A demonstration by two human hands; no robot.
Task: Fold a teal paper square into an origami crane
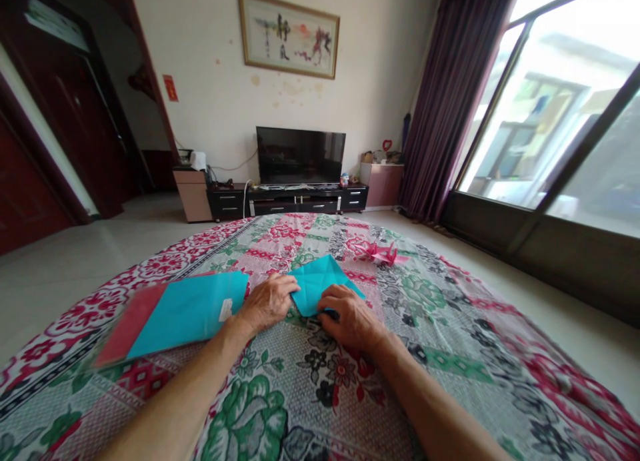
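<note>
A blue sheet of paper with crease lines lies on the patterned tablecloth in front of me. At its left corner, my left hand is closed on the edge, fingertips pressed together. My right hand has its fingers curled over the lower right edge, thumb underneath or beside it; the fingers hide part of that edge. Left of my left hand is a clear packet of blue and red paper with a small white label; my left forearm passes close to its right end.
Pink folded paper figures stand beyond my right hand, near the far side of the round table. Past the table are a television on a low black cabinet, purple curtains and a large window.
</note>
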